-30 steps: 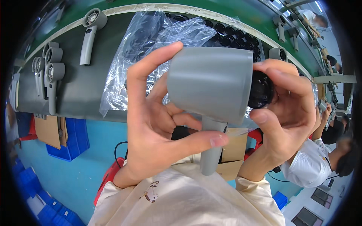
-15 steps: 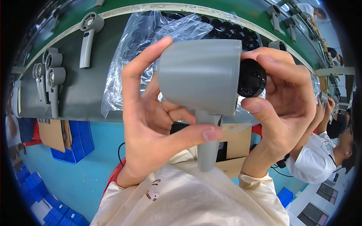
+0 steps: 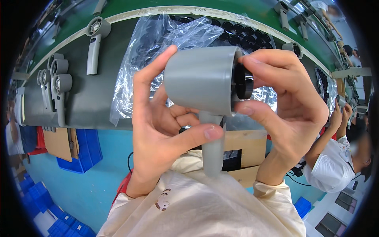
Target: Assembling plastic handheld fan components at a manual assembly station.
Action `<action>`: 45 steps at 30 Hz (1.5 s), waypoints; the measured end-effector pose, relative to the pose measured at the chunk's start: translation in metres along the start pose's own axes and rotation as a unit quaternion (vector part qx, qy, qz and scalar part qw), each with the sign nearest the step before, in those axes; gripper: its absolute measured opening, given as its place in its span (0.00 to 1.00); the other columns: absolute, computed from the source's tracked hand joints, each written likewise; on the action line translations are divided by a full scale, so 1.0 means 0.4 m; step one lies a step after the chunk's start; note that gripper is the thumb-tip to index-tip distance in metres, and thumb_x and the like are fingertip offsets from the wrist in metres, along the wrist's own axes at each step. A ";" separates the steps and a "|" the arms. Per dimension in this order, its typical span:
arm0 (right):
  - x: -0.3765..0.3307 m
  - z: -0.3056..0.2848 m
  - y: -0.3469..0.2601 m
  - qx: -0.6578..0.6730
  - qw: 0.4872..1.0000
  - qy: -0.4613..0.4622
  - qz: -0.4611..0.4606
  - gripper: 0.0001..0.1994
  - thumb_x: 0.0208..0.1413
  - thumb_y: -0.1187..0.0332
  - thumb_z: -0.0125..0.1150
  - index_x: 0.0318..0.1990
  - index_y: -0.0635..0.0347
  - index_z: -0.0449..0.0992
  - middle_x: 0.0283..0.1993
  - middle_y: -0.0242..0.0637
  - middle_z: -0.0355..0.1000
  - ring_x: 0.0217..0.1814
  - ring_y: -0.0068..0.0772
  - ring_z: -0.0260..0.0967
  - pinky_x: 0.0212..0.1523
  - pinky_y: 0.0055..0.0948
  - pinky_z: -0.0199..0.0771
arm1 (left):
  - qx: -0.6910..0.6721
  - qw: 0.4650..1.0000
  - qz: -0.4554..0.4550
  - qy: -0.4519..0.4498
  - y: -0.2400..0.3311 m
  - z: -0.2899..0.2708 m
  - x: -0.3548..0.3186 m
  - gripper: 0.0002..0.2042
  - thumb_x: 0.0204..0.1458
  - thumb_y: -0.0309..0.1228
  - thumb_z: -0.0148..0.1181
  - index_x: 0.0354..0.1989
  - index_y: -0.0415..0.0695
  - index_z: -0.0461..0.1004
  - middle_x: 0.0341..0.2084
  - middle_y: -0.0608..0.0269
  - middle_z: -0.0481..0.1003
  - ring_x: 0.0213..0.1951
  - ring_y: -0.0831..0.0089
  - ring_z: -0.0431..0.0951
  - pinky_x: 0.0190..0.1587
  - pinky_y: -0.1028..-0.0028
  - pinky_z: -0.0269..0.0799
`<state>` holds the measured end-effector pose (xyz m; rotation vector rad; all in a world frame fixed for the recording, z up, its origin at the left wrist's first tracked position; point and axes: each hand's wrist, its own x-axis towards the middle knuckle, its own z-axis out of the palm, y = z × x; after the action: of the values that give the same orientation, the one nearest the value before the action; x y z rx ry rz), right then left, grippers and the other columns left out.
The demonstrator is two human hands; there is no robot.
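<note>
My left hand (image 3: 158, 138) is closed around a grey handheld fan body (image 3: 199, 81), thumb across the neck above its handle and index finger over the back of the rounded head. The open mouth of the head faces right. A black round cap (image 3: 245, 82) stands partly in that mouth, slightly tilted. My right hand (image 3: 290, 94) brackets the cap, fingertips at its upper edge and thumb at its lower edge, both close to the fan's rim. Whether the cap is seated inside cannot be seen.
Behind my hands, a clear plastic bag (image 3: 136, 75) lies with several black caps (image 3: 241, 33) on the dark table (image 3: 92, 104). Grey fans (image 3: 93, 53) stand at the left. Below are a cardboard box (image 3: 252, 152) and a blue crate (image 3: 89, 152). A co-worker (image 3: 329, 166) sits at the right.
The cap has moved left, into the mouth of the fan body. My right fingertips have come to the rim with it. The fan body has turned slightly and shifted left.
</note>
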<state>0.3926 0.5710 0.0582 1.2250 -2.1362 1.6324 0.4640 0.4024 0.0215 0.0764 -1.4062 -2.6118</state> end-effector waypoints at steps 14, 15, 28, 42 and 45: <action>0.057 0.005 -0.066 -0.191 0.972 -0.130 -0.047 0.21 0.34 0.81 0.69 0.42 0.70 0.76 0.41 0.46 0.70 0.39 0.32 0.69 0.38 0.24 0.71 | -0.019 1.000 -0.024 -0.005 -0.001 -0.017 -0.004 0.49 0.35 0.25 0.72 0.65 0.42 0.44 0.53 0.47 0.64 0.49 0.57 0.73 0.44 0.56 0.77; 0.056 0.014 -0.063 -0.189 0.972 -0.132 -0.048 0.21 0.34 0.81 0.69 0.42 0.70 0.76 0.41 0.46 0.70 0.39 0.32 0.69 0.38 0.24 0.71 | -0.019 0.999 -0.029 -0.009 -0.005 -0.024 -0.002 0.49 0.35 0.25 0.72 0.65 0.42 0.44 0.53 0.47 0.64 0.49 0.57 0.73 0.44 0.57 0.77; 0.030 0.022 -0.015 -0.044 0.994 0.082 0.065 0.25 0.44 0.70 0.66 0.50 0.73 0.70 0.52 0.48 0.67 0.51 0.35 0.67 0.52 0.30 0.66 | -0.152 0.984 -0.065 -0.068 -0.010 -0.037 0.034 0.49 0.36 0.15 0.69 0.67 0.46 0.43 0.57 0.47 0.60 0.53 0.59 0.70 0.52 0.60 0.71; -0.048 0.119 -0.033 0.230 0.951 0.135 0.157 0.30 0.54 0.79 0.56 0.64 0.64 0.53 0.54 0.40 0.59 0.50 0.29 0.68 0.50 0.23 0.66 | 0.173 0.968 0.158 -0.083 0.020 0.015 0.037 0.35 0.44 0.32 0.68 0.60 0.32 0.59 0.56 0.50 0.61 0.58 0.61 0.64 0.58 0.67 0.59; -0.033 0.146 -0.047 0.231 0.932 0.204 0.189 0.35 0.54 0.57 0.61 0.62 0.71 0.55 0.60 0.46 0.60 0.60 0.33 0.59 0.59 0.30 0.58 | 0.119 0.962 0.231 -0.082 -0.008 0.034 0.056 0.26 0.52 0.31 0.61 0.56 0.30 0.63 0.55 0.45 0.62 0.56 0.61 0.64 0.58 0.66 0.58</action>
<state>0.4330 0.5257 0.0417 0.4858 -1.8538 2.4013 0.4399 0.4114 0.0272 -0.3987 -1.5598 -2.1013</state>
